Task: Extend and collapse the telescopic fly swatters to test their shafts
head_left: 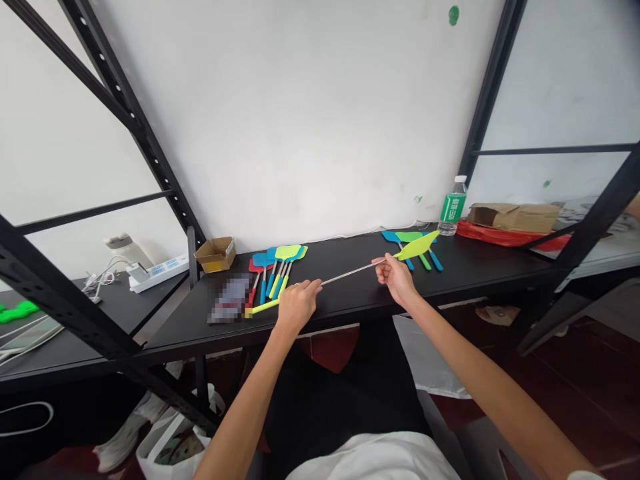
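A yellow-green telescopic fly swatter (417, 247) stretches across in front of me, its thin metal rod drawn out long. My left hand (299, 301) is closed round it where the rod meets the yellow handle. Near the flat head, the fingers of my right hand (394, 278) pinch the rod. Behind my left hand lies a group of fly swatters (287, 252) with red, blue and yellow-green heads, side by side. Beyond my right hand, more blue and green fly swatters (409, 237) lie partly hidden behind the held head.
On the black table (345, 293) stand a small open cardboard box (216, 255) and a water bottle (453, 207). A blurred-out flat object (231, 299) lies at the left. Black metal shelf posts (150, 147) rise on both sides. A power strip (160, 272) sits farther left.
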{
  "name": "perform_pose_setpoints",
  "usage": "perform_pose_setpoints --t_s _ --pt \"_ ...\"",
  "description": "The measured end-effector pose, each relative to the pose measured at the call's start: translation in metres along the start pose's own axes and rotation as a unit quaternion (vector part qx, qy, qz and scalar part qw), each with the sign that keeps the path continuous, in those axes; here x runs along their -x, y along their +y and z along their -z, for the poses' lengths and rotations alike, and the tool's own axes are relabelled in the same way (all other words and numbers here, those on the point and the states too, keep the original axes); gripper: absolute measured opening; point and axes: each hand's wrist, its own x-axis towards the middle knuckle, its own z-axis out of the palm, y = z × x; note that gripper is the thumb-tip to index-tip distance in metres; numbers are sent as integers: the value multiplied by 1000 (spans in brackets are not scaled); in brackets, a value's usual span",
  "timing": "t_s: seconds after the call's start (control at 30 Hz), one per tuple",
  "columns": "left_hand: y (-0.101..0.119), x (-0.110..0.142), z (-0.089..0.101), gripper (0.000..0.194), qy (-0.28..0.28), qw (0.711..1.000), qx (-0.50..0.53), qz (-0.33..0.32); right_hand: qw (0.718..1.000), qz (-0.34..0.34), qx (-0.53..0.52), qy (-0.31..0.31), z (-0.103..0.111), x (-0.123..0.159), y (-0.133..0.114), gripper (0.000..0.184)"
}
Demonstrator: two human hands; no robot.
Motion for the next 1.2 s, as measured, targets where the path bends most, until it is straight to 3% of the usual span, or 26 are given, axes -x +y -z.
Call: perform_pose_setpoints --t_s 0.37,0.7,0.93,1.2 --pt "0 2 0 39 -8 999 -10 52 1000 -14 -1 -7 -1 1 -3 37" --pt "3 0 4 39 11 1000 10 -26 999 -14 16 -33 3 -2 3 41" --pt "3 -2 2 31 3 1000 -15 4 1000 -10 -17 -13 3 -2 2 41" --pt "1 -2 -2 30 15 1000 -8 -12 1000 -12 -12 -18 1 0 0 43"
